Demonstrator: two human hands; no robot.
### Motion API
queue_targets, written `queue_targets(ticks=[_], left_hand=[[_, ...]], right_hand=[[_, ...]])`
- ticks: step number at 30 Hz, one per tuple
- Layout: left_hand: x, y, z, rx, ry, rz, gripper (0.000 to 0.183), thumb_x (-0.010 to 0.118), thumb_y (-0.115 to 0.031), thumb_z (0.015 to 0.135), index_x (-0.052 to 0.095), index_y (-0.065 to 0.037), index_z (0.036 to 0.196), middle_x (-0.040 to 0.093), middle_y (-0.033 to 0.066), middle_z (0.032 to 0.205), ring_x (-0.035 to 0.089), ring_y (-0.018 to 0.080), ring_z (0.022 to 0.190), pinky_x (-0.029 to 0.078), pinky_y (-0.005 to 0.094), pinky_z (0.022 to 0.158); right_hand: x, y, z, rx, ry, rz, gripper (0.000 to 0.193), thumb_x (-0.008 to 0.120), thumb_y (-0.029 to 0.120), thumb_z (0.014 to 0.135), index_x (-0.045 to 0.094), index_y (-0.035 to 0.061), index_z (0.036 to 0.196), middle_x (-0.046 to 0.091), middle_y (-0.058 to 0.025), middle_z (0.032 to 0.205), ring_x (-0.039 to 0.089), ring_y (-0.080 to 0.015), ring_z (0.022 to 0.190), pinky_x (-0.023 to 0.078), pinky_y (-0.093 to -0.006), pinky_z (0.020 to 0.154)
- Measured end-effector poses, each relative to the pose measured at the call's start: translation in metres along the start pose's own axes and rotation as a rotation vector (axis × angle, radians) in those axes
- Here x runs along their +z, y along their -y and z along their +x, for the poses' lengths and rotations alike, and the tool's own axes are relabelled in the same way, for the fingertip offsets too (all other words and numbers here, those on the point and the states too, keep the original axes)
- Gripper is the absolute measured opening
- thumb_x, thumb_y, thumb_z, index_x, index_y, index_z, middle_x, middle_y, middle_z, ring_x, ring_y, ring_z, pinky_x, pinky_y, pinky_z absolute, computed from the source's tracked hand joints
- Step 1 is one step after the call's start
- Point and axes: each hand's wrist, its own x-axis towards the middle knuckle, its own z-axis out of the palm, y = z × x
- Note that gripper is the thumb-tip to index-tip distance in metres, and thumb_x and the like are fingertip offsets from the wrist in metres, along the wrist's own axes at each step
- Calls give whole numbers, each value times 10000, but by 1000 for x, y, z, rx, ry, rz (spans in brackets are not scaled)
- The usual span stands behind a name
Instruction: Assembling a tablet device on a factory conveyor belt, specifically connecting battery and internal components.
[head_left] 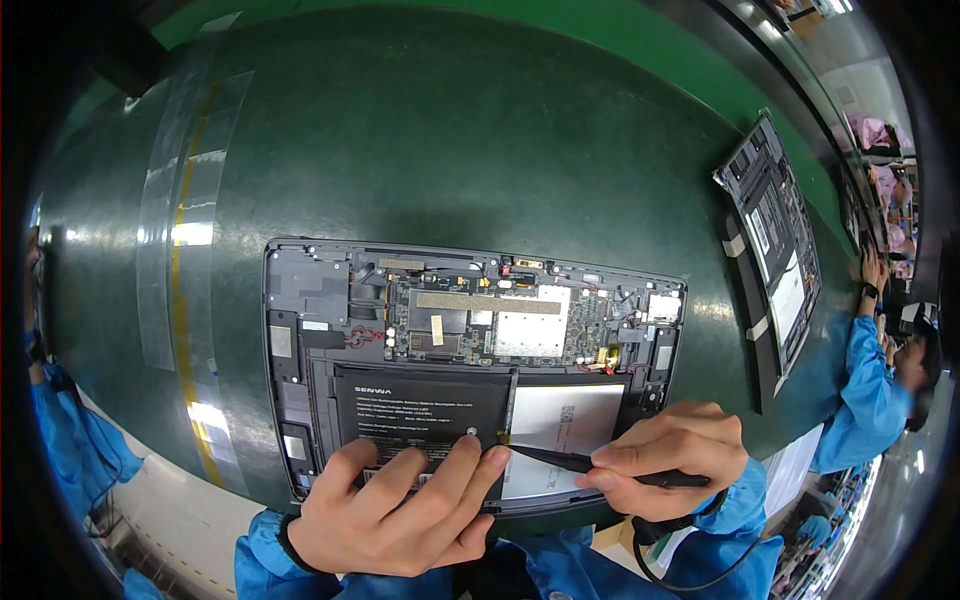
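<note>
An opened flat electronic device (325,284) lies in front of me, its circuit board (455,320) and batteries exposed. My left hand (400,510) rests across the black battery (430,392), fingers bent and apart, holding nothing. My right hand (670,460) grips black tweezers (560,458) over the silver-white battery (565,408). The tweezer tips reach the seam between the two batteries, close to my left index fingertip. A small yellowish tab (503,438) shows right by the tips; whether they pinch it I cannot tell.
A second opened device (775,235) stands at the right, with a dark strip (750,310) beside it. Clear and yellow tape (185,260) runs along the green tabletop (450,130) at left. People in blue sleeves (855,400) are at both sides. A cable (690,588) hangs near my right wrist.
</note>
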Motion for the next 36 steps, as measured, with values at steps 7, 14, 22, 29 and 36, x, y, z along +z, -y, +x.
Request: queue_targets(ticks=[7,14,22,29,36], left_hand=[[-3,-1,-2,-20,12,0,419,581,-515,903,784,-248,1153,664,-56,1170,484,178,945,425,359,794],[0,-3,-4,3,-41,4,404,571,-463,918,780,-219,1162,684,-49,1169,508,173,910,431,345,791],[3,-1,6,38,-18,11,377,547,-402,925,787,-158,1083,713,-8,1266,613,186,1015,468,370,824],[0,-3,1,60,-5,40,401,522,-455,927,785,-165,1011,699,-53,1291,616,183,1039,475,388,834],[2,-2,3,107,0,71,440,489,-497,939,778,-168,989,702,-50,1284,610,180,1041,474,380,823]], right_hand=[[0,2,-1,28,20,49,224,830,-41,732,749,-43,941,759,-181,827,757,-247,643,578,-274,518],[-3,6,-10,186,-228,119,152,824,-37,760,735,-53,883,760,-167,786,756,-224,640,596,-270,575],[0,6,-11,277,-271,162,91,790,-57,815,715,-54,866,748,-179,754,756,-211,661,590,-269,613],[9,11,-5,322,-263,97,93,797,-49,817,726,-50,876,746,-144,734,742,-173,642,565,-243,590],[14,8,-6,298,-281,76,103,806,-40,802,731,-39,873,746,-123,715,738,-158,633,544,-229,561]])
